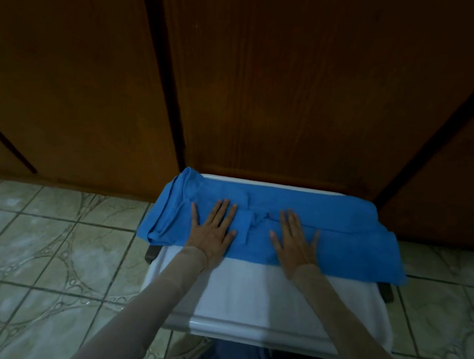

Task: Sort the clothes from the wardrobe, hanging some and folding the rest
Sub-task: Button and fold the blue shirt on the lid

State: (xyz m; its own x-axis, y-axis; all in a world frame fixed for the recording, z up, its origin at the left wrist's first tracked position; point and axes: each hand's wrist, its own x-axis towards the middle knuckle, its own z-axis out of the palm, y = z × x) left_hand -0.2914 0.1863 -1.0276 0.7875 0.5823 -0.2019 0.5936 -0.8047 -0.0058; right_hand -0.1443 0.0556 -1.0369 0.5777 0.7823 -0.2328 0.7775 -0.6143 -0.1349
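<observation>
Dark wooden wardrobe doors [269,80] loom behind the white plastic surface [246,297]. Along its far edge lies the folded blue cotton garment [326,235], and both hands, left hand [213,229] and right hand [296,244], press flat on it, fingers spread, gripping nothing.

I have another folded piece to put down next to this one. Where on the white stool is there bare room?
The free patch is the near strip of the white stool, between the blue garment's front edge and the stool's near rim, crossed only by both sleeves. The far half is crowded: the garment spans it, overhanging both sides, with the left hand and right hand pressed flat on it.
</observation>
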